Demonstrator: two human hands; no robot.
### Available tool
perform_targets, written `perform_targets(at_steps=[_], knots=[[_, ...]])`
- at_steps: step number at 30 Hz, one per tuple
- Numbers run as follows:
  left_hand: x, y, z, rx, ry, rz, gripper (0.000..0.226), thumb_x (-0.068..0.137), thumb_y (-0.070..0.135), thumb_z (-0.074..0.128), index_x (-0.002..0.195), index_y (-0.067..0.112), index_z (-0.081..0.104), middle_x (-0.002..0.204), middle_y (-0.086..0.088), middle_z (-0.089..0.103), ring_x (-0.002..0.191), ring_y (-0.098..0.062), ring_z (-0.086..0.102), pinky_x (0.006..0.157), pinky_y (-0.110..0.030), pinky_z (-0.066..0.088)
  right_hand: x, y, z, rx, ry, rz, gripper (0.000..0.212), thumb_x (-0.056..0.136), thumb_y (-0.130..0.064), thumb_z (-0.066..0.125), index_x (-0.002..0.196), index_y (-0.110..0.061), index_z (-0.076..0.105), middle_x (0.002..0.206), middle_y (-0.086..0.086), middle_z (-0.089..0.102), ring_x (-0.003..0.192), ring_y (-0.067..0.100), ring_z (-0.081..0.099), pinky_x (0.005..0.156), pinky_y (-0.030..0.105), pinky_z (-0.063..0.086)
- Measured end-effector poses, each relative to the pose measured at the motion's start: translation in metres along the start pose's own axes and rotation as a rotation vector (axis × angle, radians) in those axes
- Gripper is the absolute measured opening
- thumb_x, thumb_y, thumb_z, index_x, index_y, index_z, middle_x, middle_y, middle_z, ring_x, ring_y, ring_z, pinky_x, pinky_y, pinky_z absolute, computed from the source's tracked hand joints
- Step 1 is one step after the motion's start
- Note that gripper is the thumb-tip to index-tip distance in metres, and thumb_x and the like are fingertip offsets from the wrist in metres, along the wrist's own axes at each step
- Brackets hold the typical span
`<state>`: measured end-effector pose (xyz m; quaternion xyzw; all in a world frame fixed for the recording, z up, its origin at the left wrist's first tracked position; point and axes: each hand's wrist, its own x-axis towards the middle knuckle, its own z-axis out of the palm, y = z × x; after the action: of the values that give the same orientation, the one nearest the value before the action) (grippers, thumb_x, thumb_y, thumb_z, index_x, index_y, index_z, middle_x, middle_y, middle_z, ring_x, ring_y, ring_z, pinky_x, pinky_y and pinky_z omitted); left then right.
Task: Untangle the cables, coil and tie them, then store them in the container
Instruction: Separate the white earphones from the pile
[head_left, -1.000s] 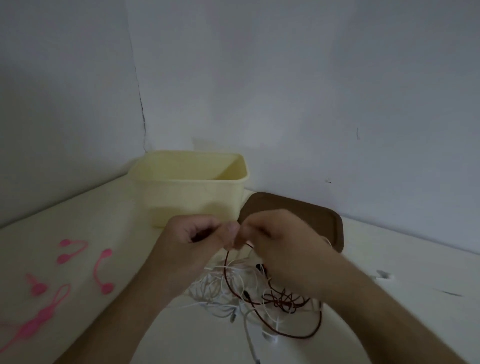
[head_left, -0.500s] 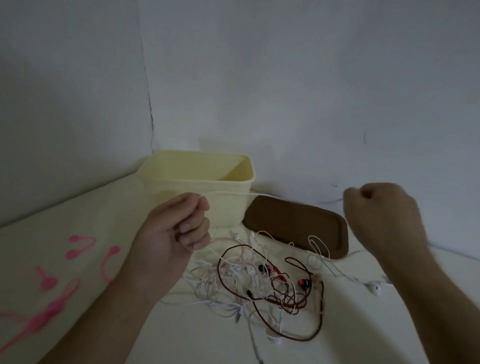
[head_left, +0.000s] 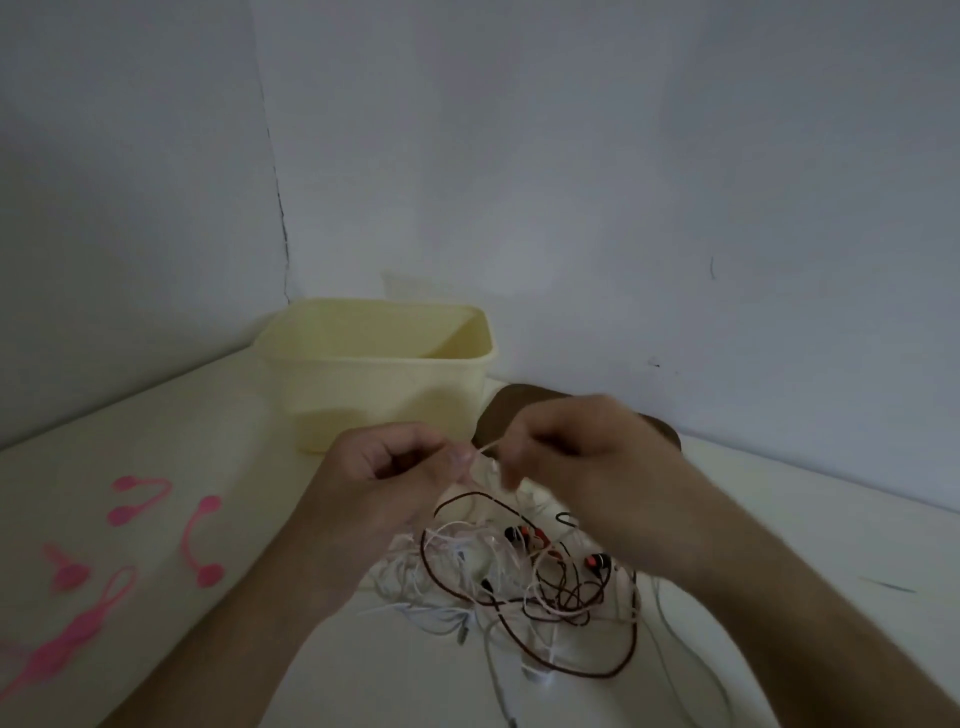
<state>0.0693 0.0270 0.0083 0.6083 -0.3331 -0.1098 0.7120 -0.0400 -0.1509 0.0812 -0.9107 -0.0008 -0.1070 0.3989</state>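
A tangle of white cables (head_left: 447, 587) and a dark red cable (head_left: 566, 670) with red earbuds lies on the white table (head_left: 208, 415) below my hands. My left hand (head_left: 384, 473) pinches a white cable strand (head_left: 485, 448) between thumb and fingers. My right hand (head_left: 582, 457) pinches the same strand just to the right, its fingers curled. Both hands meet above the tangle. A pale yellow container (head_left: 379, 374) stands open behind them.
A brown lid (head_left: 498, 415) lies right of the container, partly hidden by my right hand. Several pink cable ties (head_left: 200, 540) lie on the table's left side. Grey walls meet in a corner behind the container.
My hands, pulled wide apart with the white strand stretched between them half a second ago, have come back together over the tangle. The right hand moved left and down.
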Motion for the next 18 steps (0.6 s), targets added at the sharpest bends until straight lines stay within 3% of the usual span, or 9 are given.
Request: perform_targets(at_steps=[3,6,11,14,16,18], knots=[[0.001,-0.002,-0.002,-0.042,-0.057,-0.008,0.031,0.083,0.039,0.074,0.074,0.010,0.073,0.051,0.001,0.036,0.050,-0.019,0.032,0.054,-0.030,0.034,-0.004,-0.004,-0.018,0.476,0.202,-0.028,0.028,0.091,-0.022,0.056,0.064,-0.012,0.055,0.055,0.000,0.030,0.052,0.020,0.022,0.049,0.028,0.017],[0.002,-0.004,-0.003,-0.038,-0.082,-0.018,0.033,0.085,0.038,0.072,0.078,0.006,0.073,0.054,-0.003,0.034,0.052,-0.020,0.035,0.056,-0.035,0.039,-0.003,-0.008,-0.037,0.882,0.421,-0.101,0.030,0.096,-0.007,0.043,0.066,-0.011,0.041,0.063,0.001,0.011,0.054,0.019,0.009,0.049,0.033,0.006],[0.003,-0.004,-0.005,-0.016,-0.085,-0.033,0.023,0.092,0.023,0.066,0.081,0.004,0.072,0.061,-0.009,0.043,0.059,-0.020,0.043,0.065,-0.039,0.041,-0.010,0.000,-0.072,1.206,0.674,-0.163,0.036,0.100,-0.012,0.033,0.066,-0.020,0.039,0.062,-0.003,0.017,0.050,0.016,0.012,0.046,0.030,0.016],[0.003,-0.002,-0.006,-0.130,-0.058,-0.053,0.022,0.093,0.020,0.063,0.084,0.001,0.068,0.063,-0.008,0.035,0.056,-0.019,0.035,0.056,-0.032,0.040,-0.009,0.014,-0.083,1.070,0.802,-0.074,0.032,0.092,-0.009,0.040,0.062,-0.020,0.040,0.058,-0.002,0.022,0.046,0.017,0.017,0.044,0.030,0.018],[0.002,0.000,-0.007,-0.191,-0.049,-0.091,0.023,0.093,0.021,0.064,0.087,0.000,0.064,0.063,-0.005,0.026,0.052,-0.017,0.024,0.049,-0.027,0.028,-0.004,0.025,-0.080,0.624,0.832,0.106,0.033,0.084,-0.004,0.050,0.053,-0.013,0.050,0.049,0.000,0.032,0.044,0.020,0.027,0.047,0.028,0.023],[0.002,0.001,-0.008,-0.189,-0.057,-0.117,0.024,0.092,0.022,0.065,0.087,-0.001,0.063,0.064,-0.005,0.020,0.053,-0.015,0.017,0.050,-0.025,0.019,-0.001,0.033,-0.071,0.102,0.611,0.294,0.027,0.084,-0.006,0.059,0.058,-0.006,0.065,0.047,0.002,0.048,0.049,0.023,0.043,0.052,0.031,0.034]])
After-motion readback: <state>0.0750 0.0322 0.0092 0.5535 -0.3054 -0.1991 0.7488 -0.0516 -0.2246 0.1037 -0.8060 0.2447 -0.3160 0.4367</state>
